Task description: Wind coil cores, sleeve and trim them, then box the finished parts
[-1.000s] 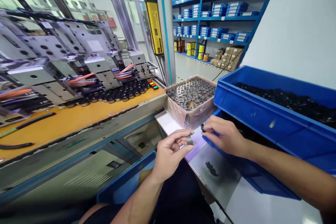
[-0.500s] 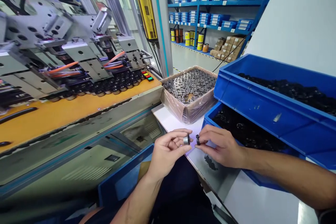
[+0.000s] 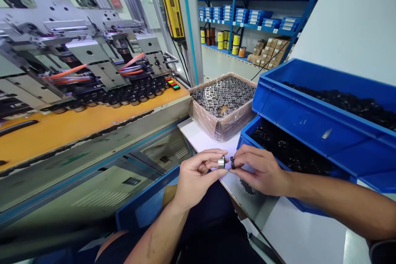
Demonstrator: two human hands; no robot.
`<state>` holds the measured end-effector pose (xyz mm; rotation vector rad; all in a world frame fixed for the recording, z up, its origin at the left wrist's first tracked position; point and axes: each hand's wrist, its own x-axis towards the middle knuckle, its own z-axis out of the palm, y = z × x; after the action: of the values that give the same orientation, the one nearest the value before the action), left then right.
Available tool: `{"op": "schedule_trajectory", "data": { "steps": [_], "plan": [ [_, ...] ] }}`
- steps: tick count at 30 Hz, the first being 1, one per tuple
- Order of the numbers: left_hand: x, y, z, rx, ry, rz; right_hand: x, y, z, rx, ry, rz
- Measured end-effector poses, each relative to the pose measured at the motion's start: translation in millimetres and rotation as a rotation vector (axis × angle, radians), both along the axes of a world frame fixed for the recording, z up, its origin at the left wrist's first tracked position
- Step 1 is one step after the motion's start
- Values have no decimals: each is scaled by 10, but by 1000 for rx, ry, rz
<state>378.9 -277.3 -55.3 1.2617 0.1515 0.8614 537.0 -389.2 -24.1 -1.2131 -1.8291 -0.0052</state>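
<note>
Between its thumb and fingertips, my left hand (image 3: 194, 177) pinches a short silver metal cylinder (image 3: 221, 162) with a dark edge on its right side. Just right of it, my right hand (image 3: 262, 171) grips a small black ring-shaped part (image 3: 232, 162) by its rim. The two parts face each other with a narrow gap between them. Both hands are over the front edge of the white table (image 3: 202, 138).
A plastic-lined carton (image 3: 213, 126) of small metal parts stands behind my hands. Two stacked blue bins (image 3: 309, 111) of black parts rise at the right. On the left, a machine (image 3: 105, 76) stands over an orange worktop (image 3: 123, 111) with rows of black parts.
The gap between the silver cylinder and the black part has narrowed slightly. Mechanisms of the machine at the left have changed position. The camera view has shifted a little.
</note>
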Motion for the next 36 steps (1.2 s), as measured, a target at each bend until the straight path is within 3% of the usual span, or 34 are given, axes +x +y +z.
{"op": "schedule_trajectory", "data": {
  "steps": [9, 23, 28, 36],
  "plan": [
    [28, -44, 43, -100, 18, -10, -13, -3, -3, 13, 2, -5],
    [19, -101, 76, -32, 103, 27, -1, -2, 12, -8, -8, 13],
    [14, -80, 56, -91, 84, 9, 44, -2, 18, 52, -120, -74],
    [-13, -62, 39, -173, 124, -46, 81, 21, -3, 107, -274, -65]
  ]
}}
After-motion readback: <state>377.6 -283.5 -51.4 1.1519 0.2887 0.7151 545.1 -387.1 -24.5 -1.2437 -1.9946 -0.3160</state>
